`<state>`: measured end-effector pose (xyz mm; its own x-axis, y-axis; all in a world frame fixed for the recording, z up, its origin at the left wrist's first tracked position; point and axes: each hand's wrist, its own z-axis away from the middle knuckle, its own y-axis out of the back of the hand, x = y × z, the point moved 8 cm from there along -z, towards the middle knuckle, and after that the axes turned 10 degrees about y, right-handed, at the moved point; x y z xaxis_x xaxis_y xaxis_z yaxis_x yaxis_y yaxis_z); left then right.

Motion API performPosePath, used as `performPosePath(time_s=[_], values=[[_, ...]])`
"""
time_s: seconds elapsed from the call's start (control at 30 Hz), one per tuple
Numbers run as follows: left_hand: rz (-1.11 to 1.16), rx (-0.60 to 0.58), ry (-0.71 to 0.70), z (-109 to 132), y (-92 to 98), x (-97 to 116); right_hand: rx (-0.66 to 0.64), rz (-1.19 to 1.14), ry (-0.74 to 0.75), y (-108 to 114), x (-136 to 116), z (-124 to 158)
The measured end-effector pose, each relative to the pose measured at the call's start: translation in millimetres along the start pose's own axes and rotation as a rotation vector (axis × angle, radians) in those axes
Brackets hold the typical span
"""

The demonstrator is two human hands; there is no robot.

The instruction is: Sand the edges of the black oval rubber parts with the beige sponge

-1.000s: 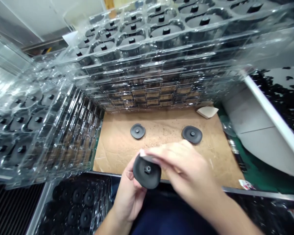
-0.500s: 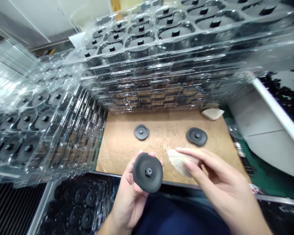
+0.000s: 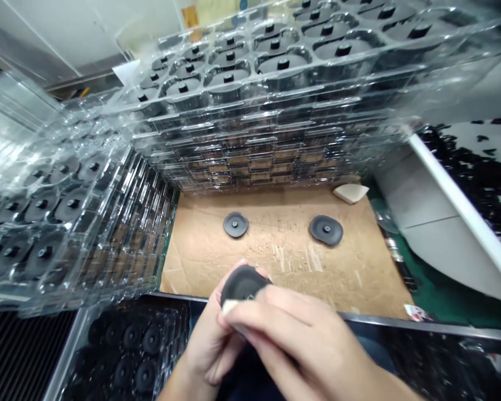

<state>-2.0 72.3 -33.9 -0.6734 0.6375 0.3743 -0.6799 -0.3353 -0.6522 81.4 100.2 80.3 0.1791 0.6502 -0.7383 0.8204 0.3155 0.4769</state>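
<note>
A round black rubber-like disc with a metal nut-like centre [image 3: 242, 280] is held in my left hand [image 3: 215, 328], over the cardboard's front edge. My right hand [image 3: 300, 334] pinches a folded off-white cloth pad [image 3: 231, 304] and presses it against the disc's near left rim. Most of the pad and the disc's lower right part are hidden behind my right fingers. On the cardboard beyond lie two more black discs, one left [image 3: 235, 224] and one right [image 3: 326, 229], both with their metal centres up.
Stacked clear plastic trays [image 3: 250, 133] full of black discs form a wall behind the cardboard [image 3: 200, 250]; another stack [image 3: 108, 223] stands left. A second off-white pad [image 3: 351, 192] lies at the back right. Small black scraps [image 3: 471, 161] lie beyond a white-edged panel [image 3: 463, 200]. Below left, a tray [image 3: 129, 356] holds discs.
My right hand has moved left with the cloth pad, from beside the disc onto its rim. My left hand still holds the disc, now partly covered. The camera view has shifted slightly.
</note>
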Motion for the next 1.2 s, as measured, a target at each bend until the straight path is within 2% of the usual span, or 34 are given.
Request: performPosePath(time_s=[0.07, 0.13, 0.2, 0.27, 0.33, 0.37, 0.43, 0.53, 0.63, 0.7, 0.77, 0.87, 0.9, 0.97, 1.03, 1.07, 1.13, 1.2], values=[[0.039, -0.046, 0.044, 0.8, -3.5, -0.4, -0.042, 0.011, -0.027, 6.5, 2.0, 10.4], [0.043, -0.084, 0.074, 1.8, -9.3, -1.4, -0.050, 0.150, -0.065, 16.2, 5.3, 16.4], [0.023, -0.073, 0.110, 2.5, -13.1, -4.9, -0.045, 0.326, -0.058, 23.4, 6.5, 13.1], [0.036, -0.059, 0.130, 3.3, -15.1, -8.2, -0.009, 0.336, 0.092, 25.1, 0.7, 2.5], [0.060, -0.084, 0.110, 4.2, -16.3, -8.4, 0.009, 0.171, 0.183, 24.8, 4.9, -4.6], [0.067, -0.115, 0.094, 4.7, -16.8, -7.8, 0.023, 0.099, 0.141, 26.1, 15.1, -4.8], [0.076, -0.179, 0.074, 5.7, -16.5, -6.9, 0.065, 0.079, -0.085, 29.7, 47.2, 6.4], [0.120, -0.223, 0.084, 5.7, -12.6, -7.1, 0.072, 0.154, -0.387, 22.2, 87.0, 48.1], [0.132, -0.198, 0.129, 3.9, -8.9, -9.9, -0.071, 0.078, -0.493, -12.0, 104.5, 89.0], [0.124, -0.186, 0.158, 2.7, -9.3, -11.8, -0.116, 0.054, -0.511, -24.9, 107.6, 103.5], [0.110, -0.210, 0.167, 2.1, -13.3, -12.5, -0.112, 0.063, -0.535, -20.1, 106.7, 104.3], [0.089, -0.286, 0.151, 2.3, -22.7, -13.5, 0.006, 0.135, -0.535, 15.4, 90.3, 80.9], [0.083, -0.296, 0.144, 2.3, -24.2, -14.4, 0.055, 0.168, -0.482, 28.0, 78.5, 67.6], [0.053, -0.272, 0.132, 1.5, -22.2, -17.3, 0.118, 0.199, -0.246, 41.8, 45.7, 37.6], [0.011, -0.188, 0.112, 0.1, -13.2, -19.2, 0.113, 0.184, -0.009, 39.7, 16.6, 16.6], [-0.005, -0.135, 0.098, -0.4, -7.2, -19.4, 0.081, 0.182, 0.030, 34.9, 10.6, 11.0], [-0.012, -0.034, 0.072, -0.9, 3.6, -18.6, -0.015, 0.218, -0.038, 23.8, 14.3, 6.3], [-0.021, 0.001, 0.057, -1.3, 5.0, -17.9, -0.094, 0.272, -0.121, 15.5, 21.3, 5.7]])
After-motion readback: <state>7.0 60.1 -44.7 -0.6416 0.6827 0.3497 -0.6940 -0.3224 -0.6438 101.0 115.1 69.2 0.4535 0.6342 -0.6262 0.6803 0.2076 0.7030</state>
